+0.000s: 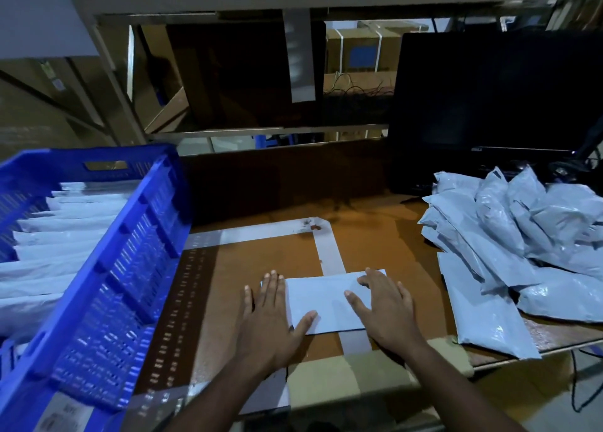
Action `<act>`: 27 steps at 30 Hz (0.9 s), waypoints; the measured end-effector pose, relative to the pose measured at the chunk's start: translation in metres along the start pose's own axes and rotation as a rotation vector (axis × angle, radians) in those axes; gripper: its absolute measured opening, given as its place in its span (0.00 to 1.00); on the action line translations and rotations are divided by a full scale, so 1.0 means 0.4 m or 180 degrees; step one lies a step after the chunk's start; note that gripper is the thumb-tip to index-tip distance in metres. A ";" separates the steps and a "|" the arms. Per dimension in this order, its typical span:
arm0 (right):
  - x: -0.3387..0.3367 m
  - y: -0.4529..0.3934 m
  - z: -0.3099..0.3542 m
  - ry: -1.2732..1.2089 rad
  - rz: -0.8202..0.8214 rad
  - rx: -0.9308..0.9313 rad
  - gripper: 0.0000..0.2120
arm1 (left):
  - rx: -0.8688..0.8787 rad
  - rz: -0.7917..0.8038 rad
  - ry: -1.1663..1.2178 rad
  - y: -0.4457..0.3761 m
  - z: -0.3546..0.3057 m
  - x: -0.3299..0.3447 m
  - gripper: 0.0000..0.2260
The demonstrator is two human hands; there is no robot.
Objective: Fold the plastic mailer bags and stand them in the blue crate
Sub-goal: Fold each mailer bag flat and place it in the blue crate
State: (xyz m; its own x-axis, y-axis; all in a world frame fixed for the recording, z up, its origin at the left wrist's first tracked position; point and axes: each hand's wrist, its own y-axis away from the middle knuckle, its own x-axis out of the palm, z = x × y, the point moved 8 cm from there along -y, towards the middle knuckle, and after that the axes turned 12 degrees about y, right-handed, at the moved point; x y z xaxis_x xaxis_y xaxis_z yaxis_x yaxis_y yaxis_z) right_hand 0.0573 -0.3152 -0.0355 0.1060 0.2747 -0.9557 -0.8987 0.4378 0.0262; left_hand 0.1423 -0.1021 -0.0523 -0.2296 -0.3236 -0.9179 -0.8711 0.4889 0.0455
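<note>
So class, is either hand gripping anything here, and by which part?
Nothing is gripped. The left hand and right hand press flat on opposite ends of the folded mailer bag.

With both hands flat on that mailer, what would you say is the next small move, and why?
Probably lift the folded mailer and stand it in the blue crate. It already lies as a compact rectangle under the left hand and right hand, and the crate's standing row sits just left.
</note>
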 end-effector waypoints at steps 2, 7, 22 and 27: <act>-0.022 -0.011 0.012 0.0366 -0.0123 -0.0074 0.26 | -0.0013 -0.0131 0.0083 0.006 0.011 -0.032 0.48; 0.035 0.006 0.113 0.0519 0.0041 -0.0836 0.27 | 0.0652 0.0047 0.0251 0.001 -0.086 -0.025 0.31; 0.106 0.032 0.116 0.0894 0.0060 -0.0989 0.37 | 0.0789 0.0066 0.0045 0.013 -0.073 0.039 0.37; 0.075 0.033 0.041 0.0826 -0.0012 -0.0630 0.41 | 0.0457 -0.0076 0.0168 0.014 -0.044 0.029 0.39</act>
State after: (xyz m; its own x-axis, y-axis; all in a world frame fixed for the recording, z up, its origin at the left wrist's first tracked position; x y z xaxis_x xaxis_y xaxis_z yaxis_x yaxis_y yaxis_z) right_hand 0.0556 -0.2873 -0.0592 0.0203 0.0349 -0.9992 -0.9665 0.2564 -0.0107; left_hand 0.1272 -0.1171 -0.0557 -0.2352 -0.3768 -0.8959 -0.8065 0.5901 -0.0364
